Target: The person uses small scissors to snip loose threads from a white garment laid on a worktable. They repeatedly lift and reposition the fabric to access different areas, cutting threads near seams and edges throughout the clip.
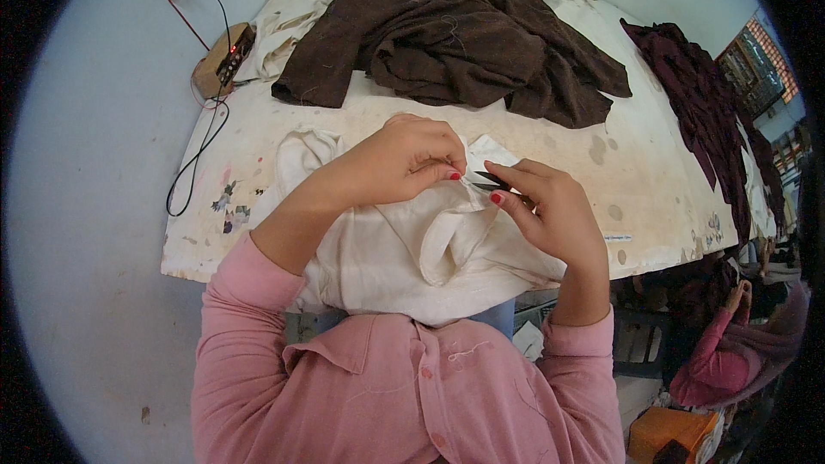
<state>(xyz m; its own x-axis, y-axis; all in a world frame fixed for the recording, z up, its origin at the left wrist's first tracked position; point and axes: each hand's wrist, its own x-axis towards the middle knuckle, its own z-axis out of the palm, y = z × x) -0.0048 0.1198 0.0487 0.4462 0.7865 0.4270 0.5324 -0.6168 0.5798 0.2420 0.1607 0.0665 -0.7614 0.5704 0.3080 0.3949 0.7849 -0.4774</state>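
My left grip point(417, 155) pinches the white cloth point(369, 249), draped over the near edge of the bench point(644, 180), while my right grip point(548, 204) holds black snips point(493, 178) whose points lie close by, so a slip might nick cloth or skin.

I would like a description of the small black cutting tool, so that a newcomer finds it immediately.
On the pale table, find the white cloth at the near edge. Over it, the right hand holds the cutting tool: two dark, pointed blades, unlike the white folds beneath.
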